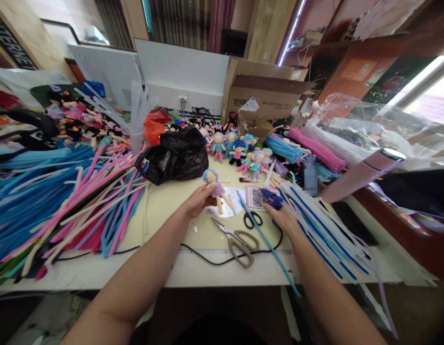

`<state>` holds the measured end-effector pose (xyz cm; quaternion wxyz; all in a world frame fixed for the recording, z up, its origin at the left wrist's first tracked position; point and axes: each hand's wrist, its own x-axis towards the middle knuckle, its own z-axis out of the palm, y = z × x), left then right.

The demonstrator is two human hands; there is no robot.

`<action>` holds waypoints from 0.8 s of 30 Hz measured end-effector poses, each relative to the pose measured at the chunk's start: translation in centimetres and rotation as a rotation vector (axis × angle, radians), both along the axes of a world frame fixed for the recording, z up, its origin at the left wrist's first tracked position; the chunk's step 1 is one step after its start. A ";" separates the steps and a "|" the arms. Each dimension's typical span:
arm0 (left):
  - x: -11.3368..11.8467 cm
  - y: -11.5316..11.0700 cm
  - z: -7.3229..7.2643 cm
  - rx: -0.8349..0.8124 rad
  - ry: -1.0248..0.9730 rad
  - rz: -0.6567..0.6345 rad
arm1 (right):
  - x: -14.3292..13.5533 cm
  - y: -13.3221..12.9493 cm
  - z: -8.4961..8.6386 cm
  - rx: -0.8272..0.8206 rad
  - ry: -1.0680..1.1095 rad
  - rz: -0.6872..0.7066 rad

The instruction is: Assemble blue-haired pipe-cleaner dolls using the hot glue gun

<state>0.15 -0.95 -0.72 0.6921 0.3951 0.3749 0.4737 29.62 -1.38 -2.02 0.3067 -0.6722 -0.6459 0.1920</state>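
Plastic cup (136,142): sticks (138,103) | left hand (199,202): doll (217,189) | right hand (284,217): glue gun (272,198)

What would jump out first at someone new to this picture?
Probably the sweep of blue and pink fuzzy stems across the left of the table. Next, the black plastic bag near the middle and, in the left hand, a blue-haired doll.

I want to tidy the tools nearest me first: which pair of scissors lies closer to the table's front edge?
The large metal scissors with tan handles; the black-handled scissors lie farther back, nearer the right hand.
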 end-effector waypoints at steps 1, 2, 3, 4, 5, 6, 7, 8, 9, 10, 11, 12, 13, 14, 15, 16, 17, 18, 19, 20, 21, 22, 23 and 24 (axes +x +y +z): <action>0.0 0.0 0.0 -0.002 0.000 0.003 | 0.0 0.1 0.0 -0.012 -0.017 -0.026; 0.0 0.1 -0.1 -0.005 0.000 0.006 | 0.0 0.2 0.0 -0.019 -0.034 -0.049; 0.0 0.1 -0.2 -0.009 0.001 0.009 | 0.1 0.2 0.1 -0.019 -0.044 -0.065; 0.0 0.2 -0.2 -0.014 0.001 0.013 | 0.2 0.2 0.1 -0.018 -0.046 -0.071; 0.1 0.2 -0.3 -0.017 0.002 0.016 | 0.4 0.2 0.2 -0.022 -0.035 -0.074; 0.1 0.2 -0.4 -0.019 0.002 0.018 | 0.6 0.1 0.3 -0.036 -0.013 -0.079; 0.1 0.3 -0.4 -0.020 0.003 0.020 | 0.7 0.1 0.3 -0.057 0.015 -0.089; 0.1 0.3 -0.4 -0.021 0.005 0.021 | 0.9 0.1 0.4 -0.085 0.047 -0.102; 0.1 0.3 -0.5 -0.023 0.009 0.021 | 1.0 0.1 0.4 -0.112 0.082 -0.115; 0.1 0.3 -0.5 -0.026 0.014 0.021 | 1.1 0.1 0.4 -0.133 0.122 -0.129; 0.1 0.3 -0.5 -0.029 0.021 0.021 | 1.2 0.2 0.4 -0.145 0.164 -0.137; 0.0 0.3 -0.5 -0.032 0.029 0.018 | 1.3 0.2 0.4 -0.146 0.208 -0.142; 0.0 0.3 -0.5 -0.036 0.037 0.016 | 1.4 0.2 0.5 -0.138 0.251 -0.143; 0.0 0.3 -0.5 -0.040 0.045 0.015 | 1.4 0.2 0.6 -0.125 0.295 -0.142; 0.0 0.3 -0.5 -0.043 0.050 0.014 | 1.4 0.2 0.8 -0.109 0.337 -0.140; 0.1 0.3 -0.5 -0.045 0.052 0.011 | 1.4 0.3 1.0 -0.095 0.377 -0.137; 0.1 0.3 -0.5 -0.047 0.051 0.007 | 1.4 0.4 1.3 -0.084 0.413 -0.132; 0.1 0.2 -0.5 -0.048 0.049 0.006 | 1.3 0.6 1.6 -0.076 0.444 -0.125; 0.2 0.2 -0.4 -0.050 0.046 0.007 | 1.2 0.8 1.9 -0.070 0.468 -0.112; 0.2 0.2 -0.4 -0.053 0.043 0.013 | 1.2 1.1 2.2 -0.062 0.484 -0.098; 0.3 0.2 -0.4 -0.056 0.042 0.023 | 1.2 1.4 2.4 -0.057 0.489 -0.081; 0.3 0.2 -0.4 -0.061 0.043 0.033 | 1.1 1.7 2.5 -0.054 0.485 -0.071; 0.2 0.2 -0.5 -0.065 0.044 0.041 | 1.1 1.9 2.6 -0.054 0.469 -0.066; 0.2 0.2 -0.5 -0.068 0.046 0.047 | 1.2 2.1 2.6 -0.054 0.441 -0.066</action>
